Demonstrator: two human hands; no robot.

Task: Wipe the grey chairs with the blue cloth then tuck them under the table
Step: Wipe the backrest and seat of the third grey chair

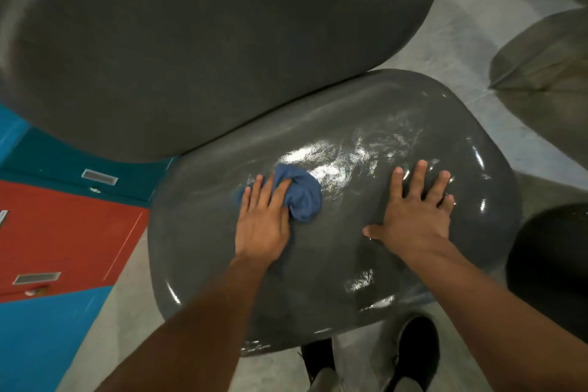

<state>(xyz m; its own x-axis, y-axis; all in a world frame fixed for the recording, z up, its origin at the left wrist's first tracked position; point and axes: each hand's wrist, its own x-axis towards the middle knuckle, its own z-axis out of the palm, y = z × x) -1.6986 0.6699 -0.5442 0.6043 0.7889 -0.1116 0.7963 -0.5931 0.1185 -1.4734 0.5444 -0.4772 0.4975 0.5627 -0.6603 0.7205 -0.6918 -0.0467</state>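
- Wiping is the step in hand: the left hand (261, 219) presses the crumpled blue cloth (299, 197) onto the glossy grey moulded chair seat (318, 264), mid-frame, fingers bunching the fabric.
- The right hand (416, 219) lies flat and spread on the seat, holding nothing, bracing it.
- The matt grey chair back (206, 51) fills the upper left.
- Next move probably calls for sweeping the cloth toward the seat's edges; the blurred rim hides what remains unwiped.

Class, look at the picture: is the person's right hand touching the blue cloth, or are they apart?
Apart. The head view shows the right hand flat on the grey chair seat, with bare seat between it and the blue cloth under the left hand.
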